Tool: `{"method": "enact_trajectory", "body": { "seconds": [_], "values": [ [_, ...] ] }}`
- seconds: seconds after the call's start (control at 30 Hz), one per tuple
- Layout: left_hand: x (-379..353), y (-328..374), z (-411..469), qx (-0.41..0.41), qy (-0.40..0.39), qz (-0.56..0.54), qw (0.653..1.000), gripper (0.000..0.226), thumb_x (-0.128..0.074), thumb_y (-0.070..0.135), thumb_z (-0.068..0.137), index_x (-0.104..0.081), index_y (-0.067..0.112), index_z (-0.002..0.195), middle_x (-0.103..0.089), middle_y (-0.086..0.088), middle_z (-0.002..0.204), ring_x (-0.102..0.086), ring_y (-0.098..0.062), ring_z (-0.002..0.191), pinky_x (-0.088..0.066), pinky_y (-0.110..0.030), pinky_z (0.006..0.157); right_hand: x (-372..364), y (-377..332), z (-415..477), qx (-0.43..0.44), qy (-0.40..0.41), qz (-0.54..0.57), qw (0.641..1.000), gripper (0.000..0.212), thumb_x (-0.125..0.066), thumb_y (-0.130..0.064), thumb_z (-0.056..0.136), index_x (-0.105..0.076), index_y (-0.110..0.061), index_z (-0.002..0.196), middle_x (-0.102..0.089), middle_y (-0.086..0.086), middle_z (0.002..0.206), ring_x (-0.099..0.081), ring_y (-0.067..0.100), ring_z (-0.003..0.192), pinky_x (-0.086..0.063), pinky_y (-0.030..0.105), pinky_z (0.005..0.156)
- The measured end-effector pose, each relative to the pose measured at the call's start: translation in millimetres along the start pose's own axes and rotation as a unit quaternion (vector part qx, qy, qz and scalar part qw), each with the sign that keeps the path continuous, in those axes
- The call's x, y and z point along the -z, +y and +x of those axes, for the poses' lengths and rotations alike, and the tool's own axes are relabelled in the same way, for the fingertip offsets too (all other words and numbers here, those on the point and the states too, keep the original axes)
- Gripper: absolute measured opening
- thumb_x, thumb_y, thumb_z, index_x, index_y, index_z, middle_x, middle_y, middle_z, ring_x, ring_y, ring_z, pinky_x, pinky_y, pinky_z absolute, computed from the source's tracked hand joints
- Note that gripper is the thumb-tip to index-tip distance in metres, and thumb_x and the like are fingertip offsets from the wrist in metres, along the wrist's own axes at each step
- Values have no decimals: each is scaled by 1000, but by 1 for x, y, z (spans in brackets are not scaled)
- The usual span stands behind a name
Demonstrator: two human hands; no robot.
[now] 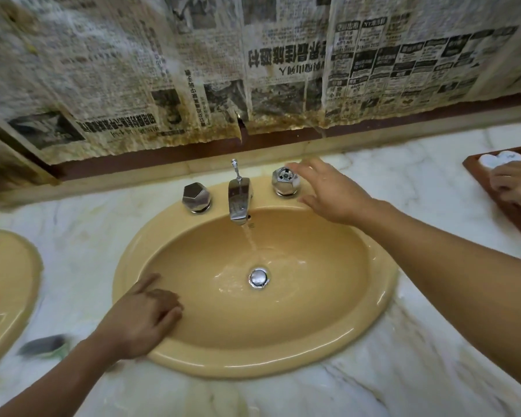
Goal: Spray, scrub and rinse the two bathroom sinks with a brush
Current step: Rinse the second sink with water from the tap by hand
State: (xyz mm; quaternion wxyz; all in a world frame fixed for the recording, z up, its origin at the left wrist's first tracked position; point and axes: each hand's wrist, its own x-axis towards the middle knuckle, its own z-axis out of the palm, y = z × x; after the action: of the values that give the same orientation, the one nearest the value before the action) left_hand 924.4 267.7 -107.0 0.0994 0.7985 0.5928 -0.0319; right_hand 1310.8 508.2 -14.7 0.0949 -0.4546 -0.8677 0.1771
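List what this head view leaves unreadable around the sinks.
Head view:
- Second sink: cut off by the left edge.
- Dark object on the counter: motion-blurred, so whether it is the brush is unclear.
- Wooden tray: cut by the right edge; its white contents unidentifiable.

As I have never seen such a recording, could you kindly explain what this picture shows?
There is no machine: a person wears one camera on the head, looking down at their own bare hands. The left hand rests on the rim of a yellow sink, holding nothing. The right hand hovers open by the right tap knob, gripping nothing. Water runs from the spout towards the drain plug. On the marble counter lies a blurred grey object; a second sink shows at the left edge.
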Motion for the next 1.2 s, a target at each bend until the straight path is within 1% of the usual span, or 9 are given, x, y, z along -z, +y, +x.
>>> {"method": "enact_trajectory", "body": {
  "seconds": [0.1,0.23,0.37,0.53,0.63,0.77,0.93,1.07,1.2],
  "values": [
    [-1,4,2,7,19,-10,1000,50,-32,49,100,-79,32,95,-75,21,105,-60,8,117,-14,-29,123,10,-9,34,48,-53,-92,993,69,-64,-18,98,-33,-38,157,-30,2,163,-38,29,144,-44,45,109],
    [0,4,1,4,43,0,999,46,-37,43,98,-79,30,85,-76,20,97,-66,4,109,-10,-29,124,11,-16,58,107,-139,-167,970,56,-61,-11,96,-52,-31,148,-42,5,156,-50,29,133,-45,37,100],
    [3,7,0,13,42,10,999,49,-34,43,98,-79,32,82,-76,21,93,-63,7,111,0,-30,127,10,-17,59,121,-127,-172,969,49,-66,-14,93,-61,-28,139,-54,6,144,-60,30,119,-52,40,93],
    [4,9,-1,79,12,24,997,56,-25,51,95,-76,36,78,-72,31,89,-55,11,121,13,-49,124,10,-23,55,106,-124,-171,972,54,-67,-7,91,-60,-24,142,-54,9,143,-59,32,118,-50,37,93],
    [7,11,0,96,-10,20,995,62,-19,53,93,-77,35,79,-71,33,90,-53,11,123,17,-50,122,8,-26,54,102,-123,-173,972,56,-70,-5,89,-60,-21,142,-54,13,141,-59,35,118,-52,42,94],
    [8,12,1,106,-30,32,993,66,-15,55,91,-77,36,83,-72,30,96,-49,14,125,19,-51,122,5,-28,53,83,-123,-183,972,56,-67,-6,90,-57,-21,144,-53,14,139,-59,39,116,-53,47,92],
    [8,13,1,111,-36,36,993,67,-13,55,90,-77,36,85,-72,28,98,-47,14,126,17,-52,122,-6,-32,48,42,-86,-202,975,52,-64,-16,97,-49,-19,147,-50,15,125,-62,39,97,-55,42,79],
    [8,13,1,110,-26,35,993,67,-14,54,89,-77,34,84,-73,26,96,-51,11,125,17,-51,122,-11,-36,44,15,-71,-182,981,52,-63,-16,99,-47,-19,148,-49,16,127,-61,39,100,-53,39,80],
    [6,13,1,108,-30,47,993,69,-12,55,90,-77,34,86,-73,24,101,-50,11,126,18,-51,122,-14,-39,41,1,-54,-177,983,51,-62,-16,99,-46,-17,148,-48,18,127,-61,41,101,-56,44,84]
  ]
}}
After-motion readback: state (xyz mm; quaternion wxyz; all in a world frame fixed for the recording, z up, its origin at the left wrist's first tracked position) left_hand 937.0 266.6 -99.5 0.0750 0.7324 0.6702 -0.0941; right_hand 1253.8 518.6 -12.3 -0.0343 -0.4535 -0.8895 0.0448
